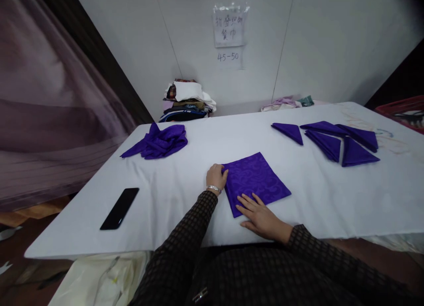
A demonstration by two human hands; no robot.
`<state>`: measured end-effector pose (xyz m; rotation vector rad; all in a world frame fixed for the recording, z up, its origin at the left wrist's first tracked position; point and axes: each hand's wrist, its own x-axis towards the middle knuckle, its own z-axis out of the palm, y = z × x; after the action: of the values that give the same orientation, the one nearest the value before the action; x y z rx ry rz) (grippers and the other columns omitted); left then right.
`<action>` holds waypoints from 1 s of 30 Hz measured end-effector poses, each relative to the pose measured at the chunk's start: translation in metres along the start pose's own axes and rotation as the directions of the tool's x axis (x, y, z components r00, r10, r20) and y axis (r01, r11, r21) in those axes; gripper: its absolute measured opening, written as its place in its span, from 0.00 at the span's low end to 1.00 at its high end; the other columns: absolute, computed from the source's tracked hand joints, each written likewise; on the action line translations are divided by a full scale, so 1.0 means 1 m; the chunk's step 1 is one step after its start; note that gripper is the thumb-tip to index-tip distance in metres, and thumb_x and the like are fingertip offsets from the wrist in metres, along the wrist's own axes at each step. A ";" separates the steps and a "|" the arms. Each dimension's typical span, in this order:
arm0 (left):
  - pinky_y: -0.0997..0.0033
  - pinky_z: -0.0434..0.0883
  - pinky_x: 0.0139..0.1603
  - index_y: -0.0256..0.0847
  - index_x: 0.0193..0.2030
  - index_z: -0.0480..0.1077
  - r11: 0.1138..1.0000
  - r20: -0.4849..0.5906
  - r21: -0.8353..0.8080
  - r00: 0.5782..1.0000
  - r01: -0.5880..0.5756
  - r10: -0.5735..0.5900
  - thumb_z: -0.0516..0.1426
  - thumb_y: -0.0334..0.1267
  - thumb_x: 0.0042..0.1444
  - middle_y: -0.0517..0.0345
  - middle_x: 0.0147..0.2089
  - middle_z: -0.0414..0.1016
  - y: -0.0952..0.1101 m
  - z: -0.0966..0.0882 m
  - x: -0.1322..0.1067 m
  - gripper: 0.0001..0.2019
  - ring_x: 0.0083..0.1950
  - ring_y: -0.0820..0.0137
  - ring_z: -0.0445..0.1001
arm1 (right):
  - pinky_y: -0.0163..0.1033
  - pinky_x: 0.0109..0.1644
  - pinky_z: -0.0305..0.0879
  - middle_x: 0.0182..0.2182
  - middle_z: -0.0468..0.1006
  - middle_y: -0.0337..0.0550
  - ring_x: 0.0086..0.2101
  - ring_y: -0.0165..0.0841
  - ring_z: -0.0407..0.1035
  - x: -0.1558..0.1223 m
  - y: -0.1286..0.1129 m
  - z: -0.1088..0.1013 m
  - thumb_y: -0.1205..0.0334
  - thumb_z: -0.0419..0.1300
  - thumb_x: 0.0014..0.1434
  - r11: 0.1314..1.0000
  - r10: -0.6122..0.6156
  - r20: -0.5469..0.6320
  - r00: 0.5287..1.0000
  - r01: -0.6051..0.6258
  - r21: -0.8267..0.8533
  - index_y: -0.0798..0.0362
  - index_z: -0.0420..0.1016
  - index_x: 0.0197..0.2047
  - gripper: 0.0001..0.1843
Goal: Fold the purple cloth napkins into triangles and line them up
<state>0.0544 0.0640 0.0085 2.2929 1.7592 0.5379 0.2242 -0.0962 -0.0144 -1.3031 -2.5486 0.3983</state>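
A purple patterned napkin (255,179) lies folded into a square on the white table (185,195) in front of me. My left hand (216,176) rests at the napkin's left corner with its fingers curled onto the edge. Flat on the near corner of the cloth lies my right hand (261,217), fingers stretched out and together. A silver bracelet sits on my left wrist.
Several purple napkins folded into triangles (334,140) lie at the right back. A heap of unfolded purple napkins (160,141) sits at the left back. A black phone (119,208) lies near the left front edge. Stacked clothes (185,100) stand against the wall.
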 end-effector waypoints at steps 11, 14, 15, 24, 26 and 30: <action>0.52 0.45 0.68 0.37 0.67 0.52 0.939 0.286 0.166 0.926 -0.301 0.246 0.40 0.58 0.61 0.47 0.71 0.47 0.008 0.031 0.010 0.34 0.71 0.56 0.43 | 0.59 0.66 0.34 0.67 0.49 0.53 0.66 0.44 0.40 -0.005 -0.001 -0.009 0.45 0.52 0.62 0.996 0.018 0.046 0.999 -0.023 0.092 0.52 0.51 0.68 0.36; 0.52 0.46 0.68 0.37 0.68 0.52 0.932 0.283 0.191 0.926 -0.309 0.250 0.39 0.58 0.62 0.47 0.71 0.47 0.006 0.030 0.010 0.34 0.71 0.57 0.43 | 0.59 0.66 0.34 0.67 0.49 0.53 0.66 0.44 0.40 -0.015 0.001 -0.012 0.44 0.53 0.62 0.995 0.046 0.054 0.997 -0.051 0.090 0.52 0.48 0.69 0.38; 0.52 0.46 0.68 0.37 0.68 0.52 0.931 0.283 0.194 0.926 -0.310 0.250 0.39 0.58 0.62 0.47 0.71 0.47 0.006 0.030 0.010 0.34 0.71 0.57 0.43 | 0.59 0.66 0.35 0.67 0.49 0.53 0.66 0.43 0.39 -0.019 0.003 -0.012 0.44 0.53 0.62 0.994 0.059 0.056 0.997 -0.064 0.085 0.52 0.48 0.69 0.38; 0.52 0.44 0.69 0.36 0.67 0.52 0.938 0.300 0.180 0.924 -0.297 0.236 0.40 0.58 0.62 0.46 0.72 0.45 0.007 0.028 0.013 0.35 0.72 0.56 0.42 | 0.59 0.66 0.37 0.66 0.51 0.52 0.65 0.44 0.42 -0.058 0.027 -0.017 0.45 0.50 0.64 0.988 0.155 -0.018 0.988 -0.155 0.011 0.51 0.50 0.68 0.35; 0.49 0.44 0.68 0.35 0.68 0.51 0.944 0.305 0.175 0.927 -0.278 0.217 0.41 0.58 0.61 0.45 0.72 0.44 0.011 0.024 0.011 0.35 0.72 0.55 0.41 | 0.59 0.66 0.38 0.67 0.50 0.52 0.65 0.44 0.42 -0.060 0.029 -0.017 0.45 0.50 0.64 0.987 0.160 -0.018 0.987 -0.160 0.005 0.51 0.50 0.68 0.35; 0.44 0.41 0.68 0.36 0.68 0.49 0.923 0.230 0.154 0.921 -0.352 0.313 0.41 0.59 0.60 0.45 0.72 0.43 0.030 0.013 -0.016 0.36 0.72 0.55 0.39 | 0.59 0.66 0.38 0.66 0.51 0.51 0.65 0.44 0.42 -0.060 0.030 -0.016 0.44 0.49 0.64 0.988 0.157 -0.020 0.987 -0.157 0.007 0.51 0.49 0.69 0.35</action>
<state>0.0831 0.0413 0.0049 2.6959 1.3854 0.1784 0.2860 -0.1265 -0.0160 -1.5037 -2.4344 0.4204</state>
